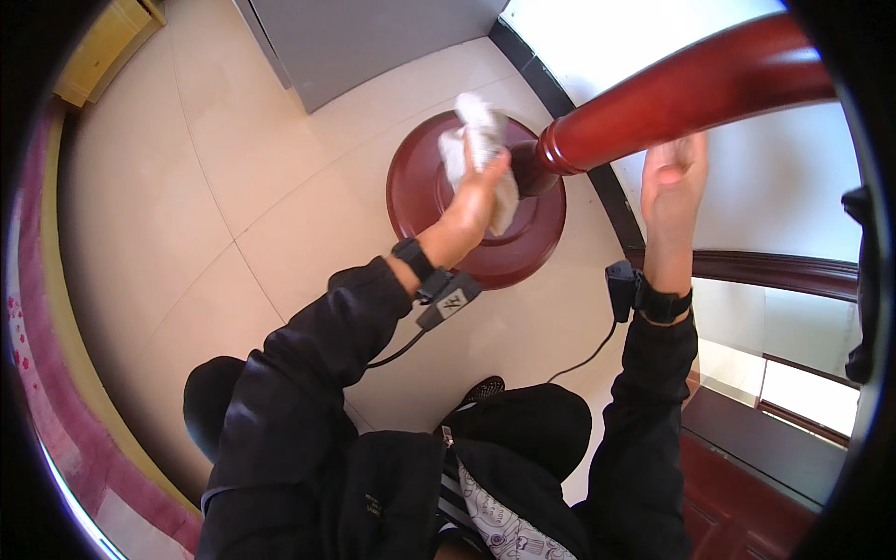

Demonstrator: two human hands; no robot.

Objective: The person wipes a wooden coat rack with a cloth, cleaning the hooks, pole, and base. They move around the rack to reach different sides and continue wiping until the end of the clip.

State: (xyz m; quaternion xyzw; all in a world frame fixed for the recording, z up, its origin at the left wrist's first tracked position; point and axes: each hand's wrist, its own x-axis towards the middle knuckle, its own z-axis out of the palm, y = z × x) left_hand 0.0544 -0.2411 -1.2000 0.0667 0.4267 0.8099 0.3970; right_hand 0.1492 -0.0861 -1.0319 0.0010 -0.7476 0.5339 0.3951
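A red-brown wooden stand has a thick turned post [686, 89] rising from a round base [415, 205] on the floor. My left hand [476, 201] is closed on a crumpled white cloth [483, 135], which lies against the base beside the foot of the post. Slight blur shows on the cloth and fingers. Higher up, my right hand [674, 182] is at the far right side of the post, its palm and thumb visible. The fingers pass behind the post, which hides their tips; the hand appears to hold it.
A grey cabinet [373, 42] stands beyond the base, with a white wall and dark skirting [611, 201] to its right. Yellow wooden furniture [107, 47] is at the far left, a pink-edged surface [70, 411] nearer. Dark red wooden furniture [728, 504] is close by my right arm.
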